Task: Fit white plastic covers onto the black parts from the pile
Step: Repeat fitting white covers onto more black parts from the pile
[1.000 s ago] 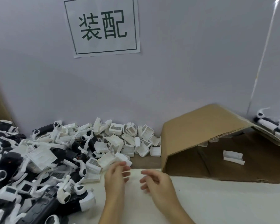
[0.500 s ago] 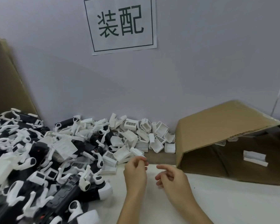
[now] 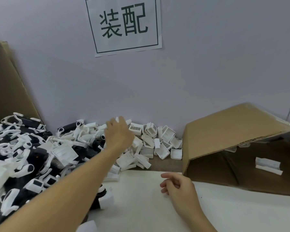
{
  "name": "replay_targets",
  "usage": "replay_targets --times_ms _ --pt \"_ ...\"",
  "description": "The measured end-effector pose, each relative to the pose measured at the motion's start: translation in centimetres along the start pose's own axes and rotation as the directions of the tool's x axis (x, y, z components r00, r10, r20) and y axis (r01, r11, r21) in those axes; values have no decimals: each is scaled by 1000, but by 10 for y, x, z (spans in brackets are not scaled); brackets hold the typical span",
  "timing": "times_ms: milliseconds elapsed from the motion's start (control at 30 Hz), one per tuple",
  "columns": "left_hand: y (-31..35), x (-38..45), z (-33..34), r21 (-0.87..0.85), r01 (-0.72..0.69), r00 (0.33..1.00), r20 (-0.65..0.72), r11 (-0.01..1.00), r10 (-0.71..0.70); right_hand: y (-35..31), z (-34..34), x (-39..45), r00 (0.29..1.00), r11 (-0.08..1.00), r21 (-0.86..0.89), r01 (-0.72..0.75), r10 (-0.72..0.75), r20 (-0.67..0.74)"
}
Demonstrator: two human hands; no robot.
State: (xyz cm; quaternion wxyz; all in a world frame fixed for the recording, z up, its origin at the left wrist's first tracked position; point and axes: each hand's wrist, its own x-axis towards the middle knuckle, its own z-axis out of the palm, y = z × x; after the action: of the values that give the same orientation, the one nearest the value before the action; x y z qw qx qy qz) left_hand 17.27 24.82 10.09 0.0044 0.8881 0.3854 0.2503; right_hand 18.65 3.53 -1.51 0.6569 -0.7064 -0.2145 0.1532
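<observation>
- The right hand (image 3: 177, 186) is kept low over the table (image 3: 149, 206), fingers loosely curled, nothing held.
- The left hand (image 3: 119, 133) is stretched over the pile (image 3: 32, 156); whether anything is gripped cannot be told.
- Loose covers (image 3: 164, 144) are heaped by the wall, beside the black parts (image 3: 38, 154).
- Much fitting is judged left; 1 white piece lies in the box (image 3: 241, 131).

The left hand (image 3: 119, 134) is blurred, its fingertips hidden among the white covers (image 3: 151, 141).
</observation>
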Motion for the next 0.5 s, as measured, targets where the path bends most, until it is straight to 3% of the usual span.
replay_targets --times_ms 100,200,367,500 --pt "-34 13 4 141 75 989 113 987 -91 1 1 1 1000 1000 9 -1 1 0" --pt "-52 19 8 217 31 967 241 976 -85 2 1 2 1000 1000 -6 -2 2 7" --pt "-49 20 9 113 -39 995 95 993 29 0 1 1 1000 1000 -15 3 -2 13" --pt "-42 22 -1 180 -106 994 25 978 103 -1 0 1 1000 1000 -11 -11 11 15"
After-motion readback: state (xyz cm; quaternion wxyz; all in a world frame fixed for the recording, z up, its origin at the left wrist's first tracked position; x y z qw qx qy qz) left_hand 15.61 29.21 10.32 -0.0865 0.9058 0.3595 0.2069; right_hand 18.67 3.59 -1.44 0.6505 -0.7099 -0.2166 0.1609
